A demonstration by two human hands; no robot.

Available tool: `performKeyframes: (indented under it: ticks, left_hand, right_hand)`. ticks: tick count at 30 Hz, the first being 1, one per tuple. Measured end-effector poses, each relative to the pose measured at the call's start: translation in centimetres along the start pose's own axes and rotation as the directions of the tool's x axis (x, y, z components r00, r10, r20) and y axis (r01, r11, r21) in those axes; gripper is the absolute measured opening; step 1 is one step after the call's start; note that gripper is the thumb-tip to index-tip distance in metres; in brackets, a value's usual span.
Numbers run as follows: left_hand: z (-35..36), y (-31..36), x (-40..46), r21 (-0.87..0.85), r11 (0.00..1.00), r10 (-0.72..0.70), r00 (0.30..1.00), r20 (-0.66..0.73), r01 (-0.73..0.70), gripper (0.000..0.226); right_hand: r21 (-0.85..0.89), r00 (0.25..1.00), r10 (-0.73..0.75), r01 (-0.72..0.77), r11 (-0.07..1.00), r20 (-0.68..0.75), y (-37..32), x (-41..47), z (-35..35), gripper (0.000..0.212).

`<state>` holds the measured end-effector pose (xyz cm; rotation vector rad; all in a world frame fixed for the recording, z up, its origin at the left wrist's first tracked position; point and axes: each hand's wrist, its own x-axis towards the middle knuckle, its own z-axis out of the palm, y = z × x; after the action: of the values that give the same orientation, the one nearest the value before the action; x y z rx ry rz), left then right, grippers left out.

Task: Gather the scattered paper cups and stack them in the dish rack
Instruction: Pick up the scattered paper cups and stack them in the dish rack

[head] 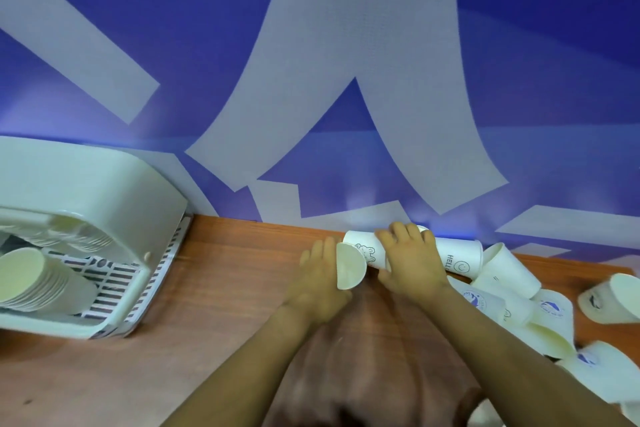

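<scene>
Both hands are working at centre frame, near the far edge of the wooden table (225, 288), w/ a blue-and-white wall (346, 45) behind.

The right hand (412, 263) is lying over a stack (457, 258) of white cups that is on its side along the table's back edge; fingers are curling over the top of the stack, gripping it. The stack is showing a bear drawing at its left end and a smiley w/ "HELL..." lettering at its right end.

The left hand (320, 284) is sitting just left of that, holding a single cup (350, 266) whose open mouth is facing the camera. Fingers are behind the cup, so can't tell exactly how they're wrapping it. This cup is touching or overlapping the stack's left end.

Loose cups (509, 270) are piling up at right of frame, lying at all angles, some w/ blue round logos, running down to the lower right corner.

The rack (104, 191) is sitting at left of frame, pale plastic, w/ a slotted tray under it. Nested cups (31, 276) are lying inside it at the left edge, mouths toward the camera; more rims are showing deeper in.
</scene>
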<state>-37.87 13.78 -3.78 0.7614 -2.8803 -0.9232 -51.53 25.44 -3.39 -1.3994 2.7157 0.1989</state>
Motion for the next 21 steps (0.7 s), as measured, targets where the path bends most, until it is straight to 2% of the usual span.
performKeyframes:
  ticks: [4, 10, 16, 21]
  left_hand:
    - [-2.8, -1.5, -2.6, 0.044, 0.998, -0.044, 0.997, -0.068, 0.047, 0.074]
    - [-8.3, -1.5, -8.5, 0.01, 0.995, -0.095, 0.985, -0.145, 0.098, 0.074]
    - [-10.9, -2.0, -15.2, -0.076, 0.989, -0.135, 0.984, -0.112, 0.127, 0.07]
    - [-12.2, -4.0, -18.7, -0.025, 0.991, -0.131, 0.987, -0.093, 0.129, 0.076]
  right_hand:
    - [0.126, 0.999, 0.048, -0.046, 0.991, -0.008, -1.0, -2.4, -3.3, 0.057]
    - [0.349, 0.994, 0.101, -0.083, 0.933, -0.032, -4.5, -7.0, -7.6, 0.062]
    - [0.437, 0.997, 0.071, -0.063, 0.897, -0.003, -8.6, -11.4, -8.9, 0.068]
    - [0.494, 0.998, 0.069, -0.057, 0.868, -0.006, -11.7, -13.5, -8.9, 0.069]
